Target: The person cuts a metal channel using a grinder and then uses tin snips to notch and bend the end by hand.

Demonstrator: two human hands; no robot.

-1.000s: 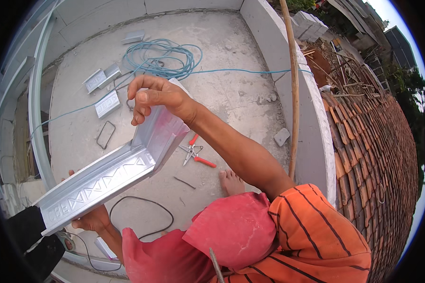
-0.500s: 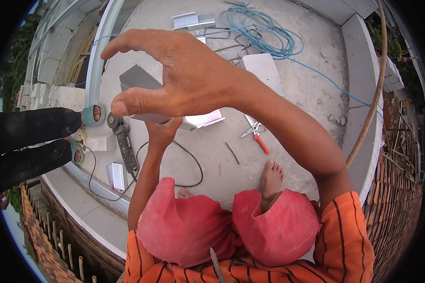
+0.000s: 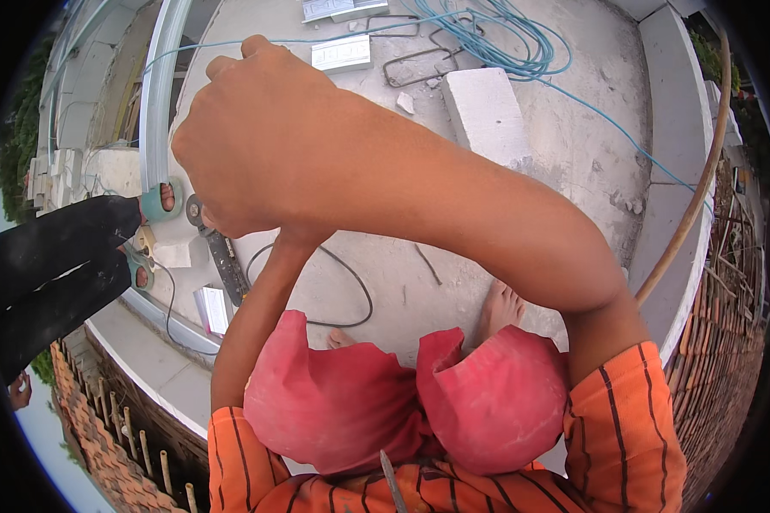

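My right hand (image 3: 248, 141) reaches across to the left with its fingers curled closed and its back toward me. Whatever lies in its grip is hidden beneath it. Of my left hand (image 3: 306, 234), only the part by the wrist shows; its fingers are behind the right hand. The grey bent metal piece seen earlier in the left hand is hidden now. Just below my hands, an angle grinder (image 3: 228, 267) rests on the concrete, partly covered, with its black cord curving toward my feet.
Ahead lie silvery metal channel pieces (image 3: 342, 53), bent rods (image 3: 419, 64), a coiled blue cable (image 3: 522, 47) and a white block (image 3: 486, 111). Another person's legs (image 3: 60, 227) stand at left near an upright metal profile (image 3: 158, 111). Low walls (image 3: 672, 128) border the floor.
My right hand has gone from spread fingers to a curled fist and now covers the grey metal piece and my left hand's fingers. The red-handled snips are now hidden behind my right forearm.
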